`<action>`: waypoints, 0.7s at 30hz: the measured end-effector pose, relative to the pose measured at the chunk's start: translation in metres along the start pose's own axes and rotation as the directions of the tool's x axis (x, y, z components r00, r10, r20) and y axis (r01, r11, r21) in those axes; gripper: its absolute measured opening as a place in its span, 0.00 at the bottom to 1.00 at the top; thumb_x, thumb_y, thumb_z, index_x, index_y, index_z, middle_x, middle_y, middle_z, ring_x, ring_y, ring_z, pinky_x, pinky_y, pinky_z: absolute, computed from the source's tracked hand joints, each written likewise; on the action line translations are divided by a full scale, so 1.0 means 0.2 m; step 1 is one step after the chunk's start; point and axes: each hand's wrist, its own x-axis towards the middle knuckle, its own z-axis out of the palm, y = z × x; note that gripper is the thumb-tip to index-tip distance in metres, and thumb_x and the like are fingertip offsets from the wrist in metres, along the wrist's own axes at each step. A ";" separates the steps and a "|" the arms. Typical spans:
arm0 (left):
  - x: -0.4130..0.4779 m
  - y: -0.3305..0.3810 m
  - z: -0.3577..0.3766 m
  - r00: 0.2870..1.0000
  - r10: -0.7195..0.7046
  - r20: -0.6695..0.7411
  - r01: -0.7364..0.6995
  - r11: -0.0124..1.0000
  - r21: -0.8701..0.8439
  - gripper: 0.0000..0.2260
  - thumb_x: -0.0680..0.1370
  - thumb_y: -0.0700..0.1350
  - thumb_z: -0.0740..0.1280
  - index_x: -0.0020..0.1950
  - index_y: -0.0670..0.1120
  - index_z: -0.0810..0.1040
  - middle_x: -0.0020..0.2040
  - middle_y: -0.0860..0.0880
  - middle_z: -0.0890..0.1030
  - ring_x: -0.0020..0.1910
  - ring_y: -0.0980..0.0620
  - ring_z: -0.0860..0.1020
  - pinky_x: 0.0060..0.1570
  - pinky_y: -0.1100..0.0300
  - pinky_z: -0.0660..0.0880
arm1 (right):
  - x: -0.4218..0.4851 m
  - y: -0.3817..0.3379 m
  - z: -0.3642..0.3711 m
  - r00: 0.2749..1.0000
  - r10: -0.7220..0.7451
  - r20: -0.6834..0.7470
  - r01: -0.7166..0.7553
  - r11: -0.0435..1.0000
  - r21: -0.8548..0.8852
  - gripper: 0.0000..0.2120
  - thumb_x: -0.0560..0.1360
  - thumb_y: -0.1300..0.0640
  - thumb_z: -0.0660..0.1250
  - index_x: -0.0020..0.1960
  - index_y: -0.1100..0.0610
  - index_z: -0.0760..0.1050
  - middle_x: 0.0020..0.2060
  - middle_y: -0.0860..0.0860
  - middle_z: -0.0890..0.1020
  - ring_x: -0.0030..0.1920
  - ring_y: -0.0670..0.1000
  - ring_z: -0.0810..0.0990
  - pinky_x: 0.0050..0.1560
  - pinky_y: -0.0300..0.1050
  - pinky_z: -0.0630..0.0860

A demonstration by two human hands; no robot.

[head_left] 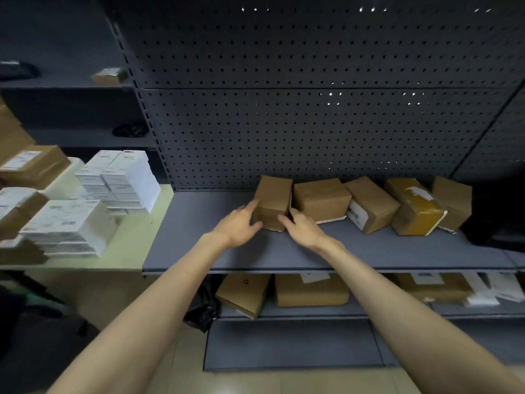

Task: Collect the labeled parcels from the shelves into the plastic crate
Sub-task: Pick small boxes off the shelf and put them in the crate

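Two hands are clasping the leftmost parcel (272, 199) on the grey shelf (196, 240): left hand (238, 227) fingers lying straight against its left side, right hand (304, 230) fingers straight against its right.

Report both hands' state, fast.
Left hand: open, fingers touching the leftmost brown box on its left side.
Right hand: open, fingers against its right side.

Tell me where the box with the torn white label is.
Head view: the torn-label box sits on the grey shelf, right side, between the side-labelled box and the end box.
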 end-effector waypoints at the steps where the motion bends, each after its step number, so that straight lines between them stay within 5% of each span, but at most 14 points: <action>1: 0.00 0.00 0.02 1.000 0.007 0.009 -0.007 0.999 -0.035 0.32 0.83 0.52 0.62 0.83 0.51 0.49 0.80 0.40 0.61 0.77 0.40 0.64 0.74 0.47 0.65 | -0.01 -0.01 0.02 1.000 0.020 0.000 -0.020 0.998 0.067 0.35 0.82 0.39 0.54 0.80 0.59 0.52 0.78 0.56 0.60 0.77 0.56 0.60 0.74 0.49 0.59; 7: -0.07 0.02 0.08 0.998 0.015 -0.066 -0.024 0.990 -0.137 0.31 0.84 0.52 0.61 0.83 0.47 0.50 0.78 0.38 0.62 0.75 0.38 0.65 0.70 0.51 0.65 | -0.06 -0.08 0.10 0.995 0.039 -0.090 -0.002 0.923 0.386 0.30 0.84 0.44 0.54 0.81 0.55 0.52 0.77 0.51 0.62 0.77 0.52 0.61 0.72 0.43 0.57; 16: -0.23 0.01 0.11 0.988 -0.027 -0.155 -0.019 0.958 -0.287 0.29 0.84 0.59 0.59 0.81 0.45 0.61 0.73 0.42 0.70 0.70 0.42 0.70 0.66 0.53 0.68 | -0.12 -0.05 0.11 0.949 0.067 -0.307 0.088 0.881 0.464 0.14 0.85 0.50 0.54 0.66 0.51 0.72 0.59 0.48 0.78 0.60 0.48 0.75 0.54 0.40 0.68; 21: -0.21 0.07 0.10 0.983 -0.087 -0.162 0.020 0.926 -0.377 0.21 0.83 0.62 0.57 0.56 0.46 0.77 0.62 0.43 0.77 0.59 0.42 0.77 0.55 0.53 0.72 | -0.11 -0.04 0.08 0.883 0.193 -0.429 0.042 0.876 0.481 0.10 0.81 0.54 0.64 0.60 0.56 0.74 0.44 0.46 0.77 0.47 0.47 0.77 0.39 0.32 0.68</action>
